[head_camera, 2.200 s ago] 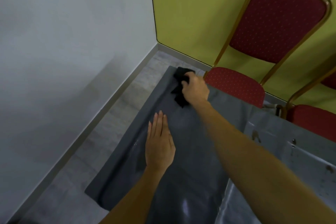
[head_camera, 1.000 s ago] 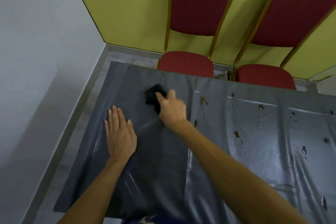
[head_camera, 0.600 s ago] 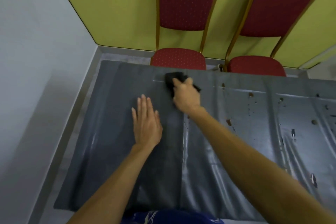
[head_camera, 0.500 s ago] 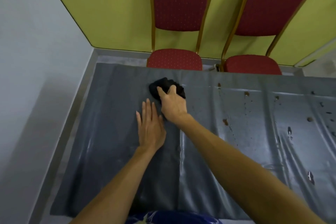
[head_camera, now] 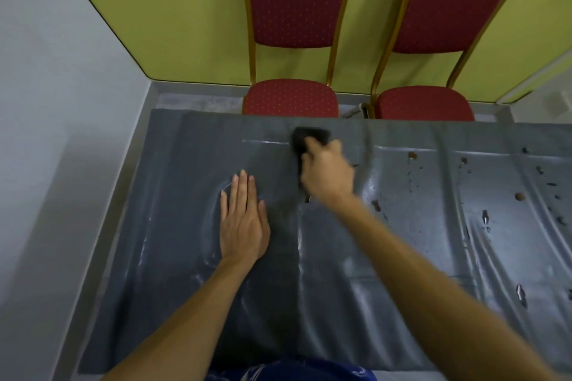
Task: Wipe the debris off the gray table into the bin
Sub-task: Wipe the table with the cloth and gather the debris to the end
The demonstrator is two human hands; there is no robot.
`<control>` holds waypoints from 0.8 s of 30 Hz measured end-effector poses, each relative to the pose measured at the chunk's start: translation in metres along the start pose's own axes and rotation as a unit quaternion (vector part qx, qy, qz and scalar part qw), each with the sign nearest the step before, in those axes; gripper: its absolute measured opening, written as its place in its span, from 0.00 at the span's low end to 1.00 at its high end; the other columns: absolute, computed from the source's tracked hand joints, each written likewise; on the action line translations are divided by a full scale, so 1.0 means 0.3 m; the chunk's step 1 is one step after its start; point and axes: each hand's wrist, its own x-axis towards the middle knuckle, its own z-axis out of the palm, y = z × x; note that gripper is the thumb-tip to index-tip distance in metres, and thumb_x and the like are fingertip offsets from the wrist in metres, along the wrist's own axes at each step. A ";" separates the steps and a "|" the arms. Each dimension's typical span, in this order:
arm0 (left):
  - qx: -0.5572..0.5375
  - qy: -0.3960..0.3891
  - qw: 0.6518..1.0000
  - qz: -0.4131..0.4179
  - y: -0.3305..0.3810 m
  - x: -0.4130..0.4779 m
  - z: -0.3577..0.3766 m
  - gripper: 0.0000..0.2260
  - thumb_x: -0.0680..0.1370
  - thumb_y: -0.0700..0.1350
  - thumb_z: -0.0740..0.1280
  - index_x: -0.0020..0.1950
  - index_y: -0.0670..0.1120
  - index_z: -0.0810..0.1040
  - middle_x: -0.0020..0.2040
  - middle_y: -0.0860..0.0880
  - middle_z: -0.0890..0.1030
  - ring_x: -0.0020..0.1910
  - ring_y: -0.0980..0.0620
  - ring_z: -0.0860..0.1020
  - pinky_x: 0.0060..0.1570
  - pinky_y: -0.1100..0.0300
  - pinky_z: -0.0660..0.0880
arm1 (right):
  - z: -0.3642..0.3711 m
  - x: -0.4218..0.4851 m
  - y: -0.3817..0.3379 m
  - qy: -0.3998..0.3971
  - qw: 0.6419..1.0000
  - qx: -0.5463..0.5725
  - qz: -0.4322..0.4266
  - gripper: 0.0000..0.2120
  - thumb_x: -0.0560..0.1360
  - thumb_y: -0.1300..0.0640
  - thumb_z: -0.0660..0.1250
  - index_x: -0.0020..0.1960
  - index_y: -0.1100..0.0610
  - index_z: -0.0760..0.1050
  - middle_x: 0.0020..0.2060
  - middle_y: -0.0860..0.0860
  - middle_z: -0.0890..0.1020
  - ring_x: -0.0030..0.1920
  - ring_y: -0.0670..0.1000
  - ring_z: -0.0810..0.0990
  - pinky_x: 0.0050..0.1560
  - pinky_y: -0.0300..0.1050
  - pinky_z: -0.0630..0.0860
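Observation:
A gray table [head_camera: 173,226] covered by a wrinkled gray sheet fills the lower view. My right hand [head_camera: 328,172] grips a black cloth [head_camera: 305,136] and presses it on the sheet near the table's far edge. My left hand [head_camera: 243,219] lies flat, fingers straight, pressing the sheet left of centre. Brown debris spots [head_camera: 411,155] and small dark specks [head_camera: 520,196] are scattered over the right half of the table. No bin is in view.
Two red padded chairs with gold frames, one [head_camera: 291,99] at centre and one [head_camera: 424,103] to its right, stand against the yellow-green wall beyond the table's far edge. A white wall [head_camera: 46,102] and a strip of gray floor [head_camera: 123,179] run along the table's left side.
My right hand has slid the black cloth to the right and toward the far edge. My left hand stays flat on the sheet. The view has shifted slightly.

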 end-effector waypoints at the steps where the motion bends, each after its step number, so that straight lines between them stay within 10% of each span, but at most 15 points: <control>1: 0.000 -0.003 1.000 0.001 -0.002 0.001 0.001 0.25 0.84 0.50 0.45 0.80 0.41 0.52 0.81 0.45 0.50 0.80 0.49 0.46 0.78 0.46 0.48 | 0.042 -0.078 -0.054 -0.010 0.999 -0.001 -0.043 0.16 0.80 0.52 0.58 0.67 0.51 0.70 0.56 0.58 0.71 0.42 0.61 0.79 0.43 0.52 0.78; 7: 0.010 0.002 1.000 -0.002 0.001 0.000 0.001 0.25 0.84 0.50 0.45 0.80 0.42 0.52 0.81 0.46 0.50 0.80 0.50 0.46 0.78 0.46 0.50 | 0.122 -0.206 0.063 -0.031 0.998 -0.008 -0.058 0.26 0.75 0.56 0.64 0.72 0.47 0.68 0.51 0.56 0.71 0.32 0.60 0.75 0.29 0.47 0.71; 14: 0.008 0.004 1.000 -0.004 0.003 0.002 -0.002 0.25 0.84 0.50 0.44 0.80 0.42 0.53 0.81 0.46 0.51 0.80 0.50 0.47 0.78 0.46 0.50 | -0.028 -0.077 0.348 0.071 0.982 0.043 0.169 0.20 0.82 0.53 0.58 0.73 0.47 0.68 0.56 0.57 0.71 0.40 0.58 0.73 0.45 0.51 0.73; 17: 0.014 0.008 1.000 -0.003 0.002 0.001 0.004 0.25 0.84 0.50 0.46 0.79 0.42 0.54 0.81 0.46 0.52 0.80 0.49 0.48 0.77 0.46 0.51 | 0.019 -0.162 0.171 0.094 0.987 0.073 0.109 0.18 0.80 0.52 0.60 0.70 0.49 0.72 0.55 0.59 0.74 0.45 0.64 0.78 0.48 0.56 0.78; 24: 0.021 0.002 1.000 0.003 -0.009 -0.003 0.006 0.26 0.82 0.49 0.46 0.80 0.41 0.52 0.81 0.45 0.51 0.80 0.48 0.49 0.77 0.45 0.51 | 0.172 -0.427 0.017 -0.008 0.997 -0.014 -0.079 0.28 0.68 0.61 0.72 0.67 0.51 0.73 0.42 0.55 0.73 0.22 0.54 0.70 0.21 0.43 0.67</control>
